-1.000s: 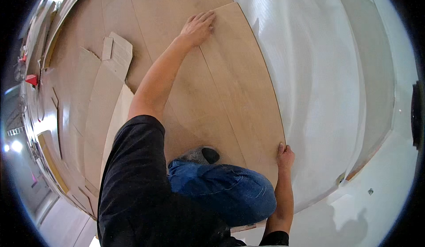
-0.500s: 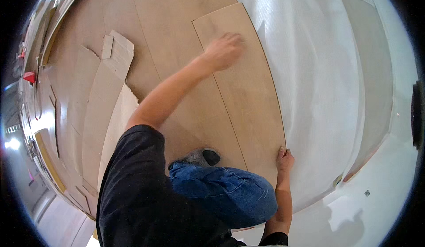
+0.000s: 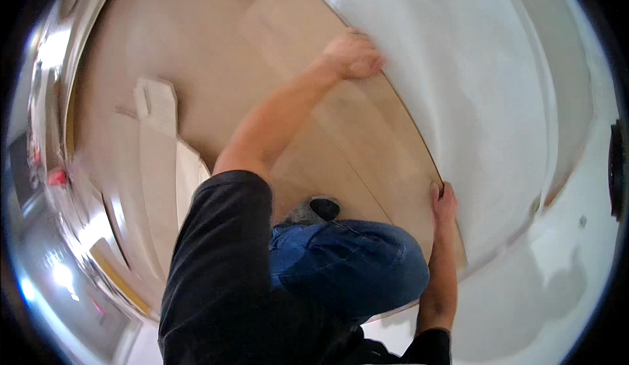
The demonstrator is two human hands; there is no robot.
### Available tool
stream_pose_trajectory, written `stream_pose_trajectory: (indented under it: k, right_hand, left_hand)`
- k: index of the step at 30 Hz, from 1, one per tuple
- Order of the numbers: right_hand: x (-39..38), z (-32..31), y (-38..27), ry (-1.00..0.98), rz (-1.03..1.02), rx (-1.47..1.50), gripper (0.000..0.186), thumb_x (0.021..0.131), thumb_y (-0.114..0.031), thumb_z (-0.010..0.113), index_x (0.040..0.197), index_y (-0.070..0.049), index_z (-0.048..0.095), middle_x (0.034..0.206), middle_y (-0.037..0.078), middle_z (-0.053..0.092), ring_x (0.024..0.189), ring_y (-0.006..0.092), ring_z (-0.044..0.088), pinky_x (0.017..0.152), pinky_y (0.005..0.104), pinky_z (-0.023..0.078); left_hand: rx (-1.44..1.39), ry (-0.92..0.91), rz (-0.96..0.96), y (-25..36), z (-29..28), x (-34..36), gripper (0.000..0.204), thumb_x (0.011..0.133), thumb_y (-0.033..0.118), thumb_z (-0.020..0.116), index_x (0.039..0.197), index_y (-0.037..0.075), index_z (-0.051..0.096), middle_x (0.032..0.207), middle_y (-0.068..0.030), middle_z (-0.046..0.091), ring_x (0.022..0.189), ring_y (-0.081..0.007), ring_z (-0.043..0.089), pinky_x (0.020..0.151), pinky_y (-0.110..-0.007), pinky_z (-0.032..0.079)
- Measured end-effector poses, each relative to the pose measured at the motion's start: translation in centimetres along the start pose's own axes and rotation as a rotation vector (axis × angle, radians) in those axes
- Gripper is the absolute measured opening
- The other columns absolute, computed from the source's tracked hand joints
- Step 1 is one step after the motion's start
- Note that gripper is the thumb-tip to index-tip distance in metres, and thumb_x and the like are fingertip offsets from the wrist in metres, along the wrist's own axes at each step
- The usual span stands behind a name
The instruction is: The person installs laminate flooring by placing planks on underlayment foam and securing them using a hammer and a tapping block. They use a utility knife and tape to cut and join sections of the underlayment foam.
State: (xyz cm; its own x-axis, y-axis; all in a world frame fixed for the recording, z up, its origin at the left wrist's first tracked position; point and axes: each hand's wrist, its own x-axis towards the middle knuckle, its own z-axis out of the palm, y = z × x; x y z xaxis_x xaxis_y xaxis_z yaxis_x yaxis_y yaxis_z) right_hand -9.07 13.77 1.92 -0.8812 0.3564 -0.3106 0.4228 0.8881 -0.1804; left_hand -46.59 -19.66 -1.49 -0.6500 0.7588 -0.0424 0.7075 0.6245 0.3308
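Note:
My left hand (image 3: 357,57), slightly blurred, has its fingers curled over the outer edge of a light wood plank (image 3: 390,136) near its far end. Lower on that same edge, my right hand (image 3: 444,200) grips the plank beside my bent knee in blue jeans (image 3: 347,267). The plank lies along other floor boards (image 3: 164,31), bordering white sheet underlay (image 3: 478,103) on the right. A grey shoe (image 3: 308,211) shows above the knee.
Torn cardboard (image 3: 157,103) lies on the boards at the left. Stacked long pieces (image 3: 56,83) and a small red object (image 3: 57,176) sit along the far left. A white wall (image 3: 544,306) carrying a shadow runs along the lower right.
My left hand has moved from the plank's inner side across to its outer edge. My right hand stays on that edge. The view has shifted and blurred.

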Motion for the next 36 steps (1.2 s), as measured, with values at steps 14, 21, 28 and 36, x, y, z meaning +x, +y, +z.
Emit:
stream_pose_trajectory:
  k: [14, 21, 28, 36]
  right_hand:
    - [-5.0, 4.8, 10.3, 0.39, 0.337, -0.129, 0.054, 0.107, -0.046, 0.046, 0.115, 0.001, 0.07, 0.119, 0.022, 0.068, 0.117, 0.0385, 0.061, 0.105, 0.0532, 0.043]
    - [-0.9, 5.9, 10.0, 0.349, 0.303, -0.002, 0.047, 0.101, -0.048, 0.053, 0.093, -0.006, 0.074, 0.098, 0.013, 0.071, 0.1, 0.0331, 0.065, 0.096, 0.0484, 0.045]
    - [0.1, 5.0, 9.0, 0.487, 0.276, 0.089, 0.045, 0.102, -0.047, 0.052, 0.089, -0.01, 0.074, 0.094, 0.011, 0.07, 0.101, 0.0301, 0.063, 0.097, 0.0467, 0.044]
    - [-11.7, 7.3, 12.9, 0.416, 0.438, 0.116, 0.057, 0.104, -0.043, 0.048, 0.15, -0.009, 0.049, 0.157, 0.016, 0.043, 0.144, 0.0365, 0.041, 0.119, 0.054, 0.032]
  left_hand:
    - [0.451, -0.04, 0.082, -8.2, 9.5, 3.3, 0.042, 0.107, 0.034, 0.041, 0.118, 0.006, 0.07, 0.113, -0.0145, 0.072, 0.11, -0.037, 0.065, 0.1, -0.053, 0.046]
    - [0.329, -0.313, 0.214, 6.0, 6.0, 0.3, 0.07, 0.091, 0.052, 0.069, 0.139, 0.004, 0.054, 0.133, -0.0188, 0.06, 0.127, -0.0425, 0.052, 0.11, -0.057, 0.037]
    - [0.412, -0.311, 0.103, 9.0, 3.2, 1.3, 0.097, 0.073, 0.059, 0.085, 0.139, -0.001, 0.049, 0.133, -0.0215, 0.055, 0.125, -0.0467, 0.049, 0.113, -0.058, 0.033]
    - [0.459, -0.446, 0.178, 6.9, 8.1, 3.8, 0.111, 0.075, 0.073, 0.077, 0.148, -0.002, 0.04, 0.14, -0.0258, 0.051, 0.135, -0.0462, 0.045, 0.116, -0.056, 0.034]
